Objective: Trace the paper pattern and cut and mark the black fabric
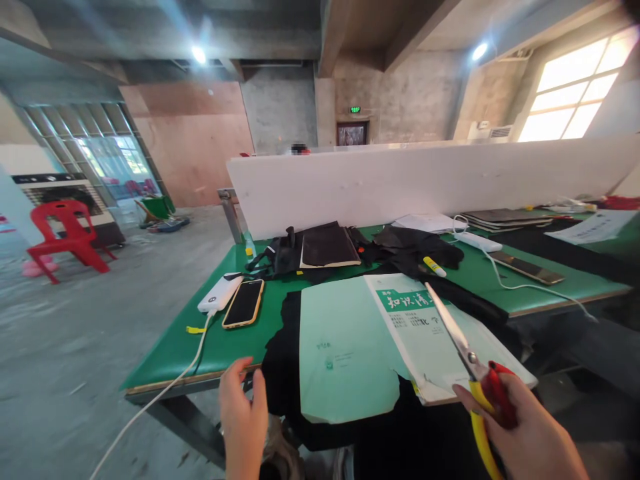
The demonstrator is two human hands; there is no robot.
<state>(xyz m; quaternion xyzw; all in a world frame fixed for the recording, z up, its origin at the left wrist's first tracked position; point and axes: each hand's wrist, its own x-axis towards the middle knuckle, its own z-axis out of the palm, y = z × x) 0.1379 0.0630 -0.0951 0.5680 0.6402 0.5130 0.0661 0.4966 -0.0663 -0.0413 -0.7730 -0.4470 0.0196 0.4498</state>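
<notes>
My right hand [530,427] is wrapped around the red and yellow handles of a pair of scissors [463,347], whose blades point up and away over the book. Beside the table's front edge, my left hand [243,417] is raised with thumb and fingers apart, holding nothing. A pale green paperback book [420,333] with Chinese print lies on black fabric [283,340]. To its left, partly over the fabric, is a light green cover sheet [345,353] with a ragged lower right corner. Fabric hangs over the front edge.
On the green table [180,357] lie a phone [243,304], a white power bank [220,292] with a cable, a dark notebook [330,247], a glue stick [434,267] and another phone [525,267]. A white partition [400,183] stands behind. A red chair [67,233] is at left.
</notes>
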